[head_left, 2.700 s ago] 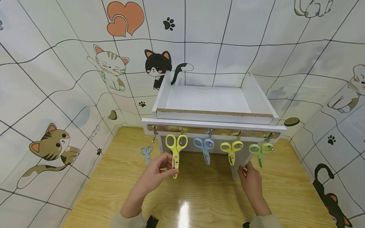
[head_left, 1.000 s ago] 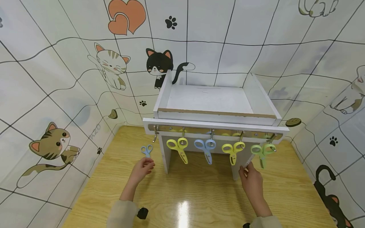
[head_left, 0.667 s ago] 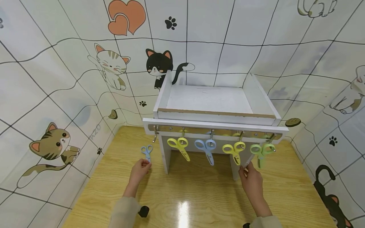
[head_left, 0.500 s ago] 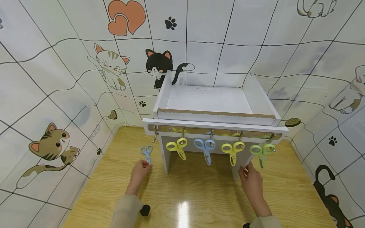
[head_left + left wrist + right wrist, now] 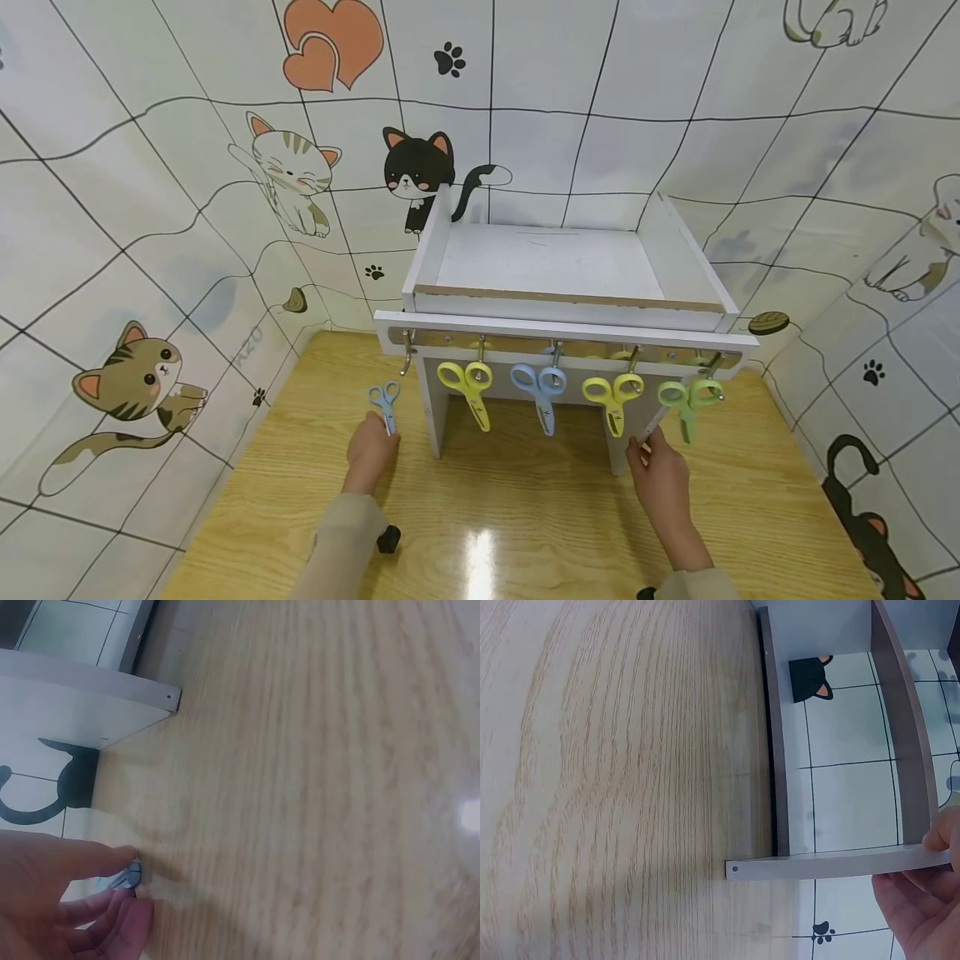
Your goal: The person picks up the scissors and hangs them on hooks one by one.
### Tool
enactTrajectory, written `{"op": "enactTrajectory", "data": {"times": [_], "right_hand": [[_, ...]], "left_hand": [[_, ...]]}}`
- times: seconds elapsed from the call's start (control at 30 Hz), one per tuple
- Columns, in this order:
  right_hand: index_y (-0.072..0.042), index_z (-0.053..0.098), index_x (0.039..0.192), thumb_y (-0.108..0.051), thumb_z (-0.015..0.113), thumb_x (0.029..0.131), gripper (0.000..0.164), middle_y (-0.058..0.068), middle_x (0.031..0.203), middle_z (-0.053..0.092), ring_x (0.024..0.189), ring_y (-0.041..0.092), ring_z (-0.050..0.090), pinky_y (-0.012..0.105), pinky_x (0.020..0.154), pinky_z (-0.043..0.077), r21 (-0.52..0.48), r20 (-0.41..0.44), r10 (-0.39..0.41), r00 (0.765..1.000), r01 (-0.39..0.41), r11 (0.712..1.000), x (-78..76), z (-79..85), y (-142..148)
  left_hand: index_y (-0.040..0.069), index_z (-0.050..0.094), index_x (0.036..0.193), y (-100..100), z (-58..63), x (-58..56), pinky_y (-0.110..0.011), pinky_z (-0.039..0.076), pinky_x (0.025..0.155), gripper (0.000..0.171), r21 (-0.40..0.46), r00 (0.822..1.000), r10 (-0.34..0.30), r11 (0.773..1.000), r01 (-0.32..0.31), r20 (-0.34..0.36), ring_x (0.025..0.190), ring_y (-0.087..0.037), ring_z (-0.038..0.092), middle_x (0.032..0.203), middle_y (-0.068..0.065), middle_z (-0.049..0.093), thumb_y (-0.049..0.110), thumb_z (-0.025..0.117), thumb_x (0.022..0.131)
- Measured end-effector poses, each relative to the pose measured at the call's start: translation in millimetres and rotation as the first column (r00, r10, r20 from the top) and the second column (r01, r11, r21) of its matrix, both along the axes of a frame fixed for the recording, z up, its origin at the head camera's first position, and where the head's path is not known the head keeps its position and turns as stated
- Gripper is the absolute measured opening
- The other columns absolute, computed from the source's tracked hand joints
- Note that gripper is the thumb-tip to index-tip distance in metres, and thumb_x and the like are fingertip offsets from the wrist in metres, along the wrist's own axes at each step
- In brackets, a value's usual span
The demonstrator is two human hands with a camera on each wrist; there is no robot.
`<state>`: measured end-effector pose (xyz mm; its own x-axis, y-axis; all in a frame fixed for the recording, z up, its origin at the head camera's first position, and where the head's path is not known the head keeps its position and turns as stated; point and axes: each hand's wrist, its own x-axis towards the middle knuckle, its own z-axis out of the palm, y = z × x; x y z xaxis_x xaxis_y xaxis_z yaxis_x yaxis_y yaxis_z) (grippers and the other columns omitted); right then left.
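My left hand (image 5: 372, 446) pinches the blade end of the blue scissors (image 5: 384, 398) at the left of the table. In the left wrist view, thumb and fingers close round the pale blue tip (image 5: 129, 877). My right hand (image 5: 662, 483) grips the right side panel (image 5: 832, 865) of a white wooden rack (image 5: 562, 323). From hooks along the rack's front hang yellow scissors (image 5: 471, 387), blue scissors (image 5: 542, 392), another pair of yellow scissors (image 5: 612, 398) and green scissors (image 5: 686, 404). The leftmost hook (image 5: 407, 354) carries nothing.
The rack has a shallow open-topped tray (image 5: 547, 262) above the hook rail and stands on a wood-grain table (image 5: 525, 500). Behind and on both sides rises a white sheet (image 5: 585, 75) printed with cats. A glare spot lies near the table's front.
My left hand has let go of the yellow scissors, now hanging on the second hook. It has moved left and down to the blue scissors and taken hold of them. My right hand stays put.
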<state>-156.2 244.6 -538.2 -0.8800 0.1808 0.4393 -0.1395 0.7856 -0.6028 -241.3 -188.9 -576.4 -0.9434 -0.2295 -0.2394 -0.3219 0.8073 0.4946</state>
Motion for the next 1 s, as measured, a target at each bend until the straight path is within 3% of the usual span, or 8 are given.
{"op": "enactTrajectory", "data": {"times": [0.23, 0.43, 0.6, 0.83, 0.93, 1.0], "right_hand": [[0.009, 0.057, 0.113, 0.003, 0.059, 0.094, 0.02, 0.034, 0.109, 0.068, 0.089, 0.047, 0.072, 0.052, 0.072, 0.061, -0.015, 0.019, 0.0, 1.0, 0.001, 1.0, 1.3, 1.5, -1], [0.008, 0.057, 0.113, 0.003, 0.059, 0.094, 0.02, 0.033, 0.107, 0.069, 0.089, 0.047, 0.072, 0.052, 0.071, 0.062, -0.007, 0.012, 0.0, 1.0, 0.0, 1.0, 1.5, 1.2, -1], [0.009, 0.058, 0.112, 0.003, 0.059, 0.094, 0.02, 0.034, 0.109, 0.069, 0.088, 0.047, 0.072, 0.052, 0.071, 0.062, -0.01, 0.011, 0.0, 1.0, 0.0, 1.0, 0.8, 0.7, -1], [0.008, 0.058, 0.112, 0.003, 0.059, 0.093, 0.02, 0.034, 0.108, 0.069, 0.087, 0.046, 0.072, 0.052, 0.07, 0.062, -0.013, 0.001, -0.004, 1.0, 0.004, 1.0, 1.5, 0.6, -1], [0.008, 0.058, 0.112, 0.004, 0.06, 0.093, 0.02, 0.034, 0.107, 0.069, 0.087, 0.046, 0.072, 0.052, 0.07, 0.062, -0.014, -0.008, 0.0, 1.0, 0.0, 1.0, 1.8, 0.5, -1], [0.008, 0.058, 0.111, 0.004, 0.06, 0.093, 0.019, 0.034, 0.107, 0.069, 0.086, 0.046, 0.072, 0.052, 0.07, 0.062, -0.012, -0.012, 0.003, 1.0, -0.004, 1.0, 1.7, 0.5, -1]], "left_hand": [[-0.013, 0.053, 0.111, 1, 4.8, 0.4, -0.03, 0.045, 0.049, 0.034, 0.002, 0.999, 0.007, 1.0, -0.007, 0.036, 0.063, -0.024, 0.054, 0.077, -0.016, 0.06, 0.011, 0.064, 0.09], [-0.004, 0.071, 0.096, -2, 6.1, 4.1, -0.026, 0.045, 0.053, 0.018, -0.003, 0.997, -0.049, 0.999, 0.049, 0.055, 0.066, -0.02, 0.055, 0.083, -0.013, 0.069, 0.01, 0.069, 0.085], [-0.001, 0.064, 0.091, -5, 7.8, 7.1, -0.028, 0.046, 0.058, 0.018, 0.02, 0.997, -0.064, 0.998, 0.063, 0.046, 0.072, -0.022, 0.056, 0.084, -0.013, 0.066, 0.012, 0.074, 0.084], [-0.003, 0.066, 0.094, -8, 9.2, 11.8, -0.025, 0.048, 0.062, 0.022, 0.186, 0.998, -0.058, 0.981, 0.051, 0.035, 0.073, -0.019, 0.06, 0.083, -0.011, 0.067, 0.01, 0.077, 0.081], [-0.007, 0.067, 0.096, -11, 5.7, 15.2, -0.023, 0.051, 0.06, 0.022, 0.289, 0.999, -0.048, 0.956, 0.042, 0.014, 0.069, -0.015, 0.061, 0.083, -0.012, 0.068, 0.007, 0.076, 0.081], [-0.008, 0.067, 0.097, -12, 2.6, 17.5, -0.022, 0.052, 0.059, 0.021, 0.379, 1.0, -0.019, 0.925, 0.015, 0.005, 0.067, -0.013, 0.06, 0.08, -0.01, 0.066, 0.004, 0.075, 0.082]]}}
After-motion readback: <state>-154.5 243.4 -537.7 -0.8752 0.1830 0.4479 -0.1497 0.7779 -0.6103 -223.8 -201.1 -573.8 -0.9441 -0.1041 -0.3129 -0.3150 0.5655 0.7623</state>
